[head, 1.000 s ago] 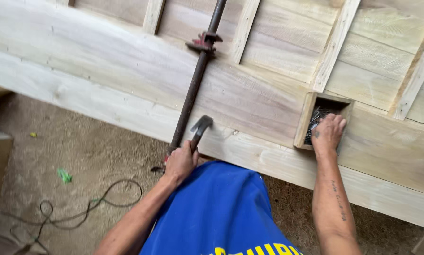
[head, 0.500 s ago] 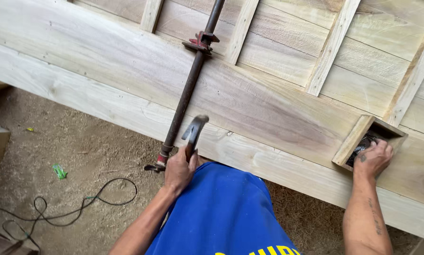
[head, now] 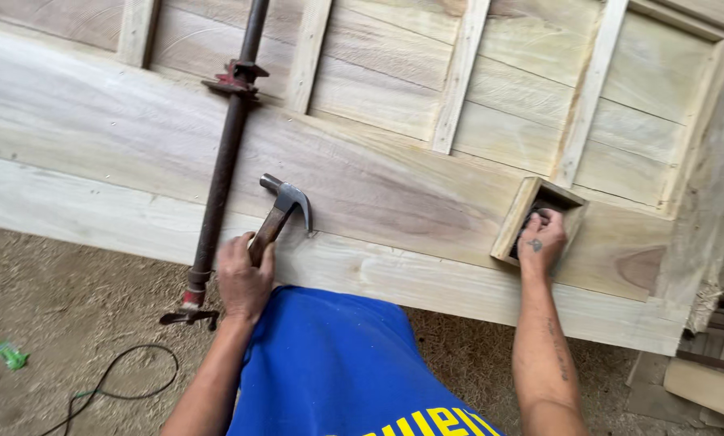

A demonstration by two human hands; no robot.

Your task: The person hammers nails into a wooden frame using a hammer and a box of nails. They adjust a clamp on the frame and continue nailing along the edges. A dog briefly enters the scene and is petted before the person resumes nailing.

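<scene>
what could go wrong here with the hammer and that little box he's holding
The right hand reaches into the small wooden box lying on the big wooden panel; a hammer blow near it could catch the fingers. The left hand grips the hammer low on its handle, close beside the bar clamp, so a swing might glance off the bar. The cable on the ground could trip a foot.

A carpentry workshop — a large unfinished wooden panel (head: 394, 186) held by a rusty bar clamp (head: 221, 173), sawdust floor (head: 63, 299), offcuts (head: 713, 379) stacked aside, a claw hammer (head: 280, 211) in use.
</scene>
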